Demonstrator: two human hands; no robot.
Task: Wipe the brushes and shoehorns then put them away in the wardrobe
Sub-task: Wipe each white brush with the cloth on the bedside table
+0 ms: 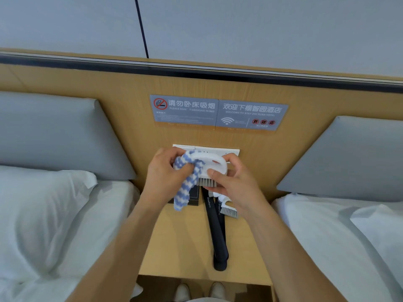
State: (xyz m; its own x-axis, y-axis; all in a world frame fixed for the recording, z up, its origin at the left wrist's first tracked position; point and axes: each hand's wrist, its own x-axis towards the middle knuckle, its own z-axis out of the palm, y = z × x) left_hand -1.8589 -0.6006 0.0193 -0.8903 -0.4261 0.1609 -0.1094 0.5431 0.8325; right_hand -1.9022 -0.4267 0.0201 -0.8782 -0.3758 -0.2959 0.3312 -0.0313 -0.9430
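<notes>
My right hand [231, 182] grips a white brush [214, 165] with grey bristles, held above the wooden nightstand [185, 240]. My left hand [165, 173] holds a blue-and-white checked cloth [187, 188] pressed against the brush's left end; the cloth's tail hangs down. Below my hands, two dark shoehorns [216, 232] lie lengthwise on the nightstand, and a second white brush [227, 209] rests beside them, partly hidden by my right hand.
White-sheeted beds [54, 214] flank the nightstand on both sides, with grey headboard cushions [54, 136]. A wooden wall panel carries grey hotel signs [218, 113] and a white switch plate [218, 151]. A dark card [195, 197] lies on the nightstand under the cloth.
</notes>
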